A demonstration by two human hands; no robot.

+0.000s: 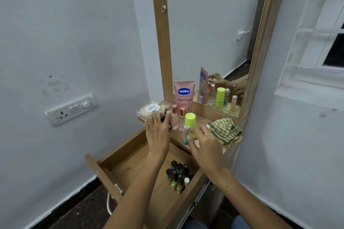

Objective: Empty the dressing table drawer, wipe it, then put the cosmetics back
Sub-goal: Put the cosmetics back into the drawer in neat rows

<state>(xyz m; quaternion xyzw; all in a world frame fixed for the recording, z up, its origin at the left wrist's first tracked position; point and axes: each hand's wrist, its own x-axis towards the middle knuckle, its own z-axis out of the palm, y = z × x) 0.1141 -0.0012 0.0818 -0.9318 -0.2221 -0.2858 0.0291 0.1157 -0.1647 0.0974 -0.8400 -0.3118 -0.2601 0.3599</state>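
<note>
The wooden drawer (pixel 130 165) stands pulled open below the dressing table top (pixel 202 117). Several nail polish bottles (pixel 177 176) stand in its right back corner. On the top are a pink Vaseline tube (pixel 184 95), a clear box with a white lid (pixel 151 108), two pink-capped bottles (pixel 175 117) and a lime-capped bottle (pixel 190 119). My left hand (pixel 158 134) reaches to the small items beside the clear box and grips a dark one. My right hand (pixel 202 141) pinches a small slim bottle (pixel 185 135) in front of the lime-capped one.
A striped green cloth (pixel 226 131) lies crumpled at the right of the top. The mirror (pixel 214 42) rises behind the cosmetics in its wooden frame. A switch panel (pixel 71 108) is on the left wall and a window (pixel 320 42) on the right.
</note>
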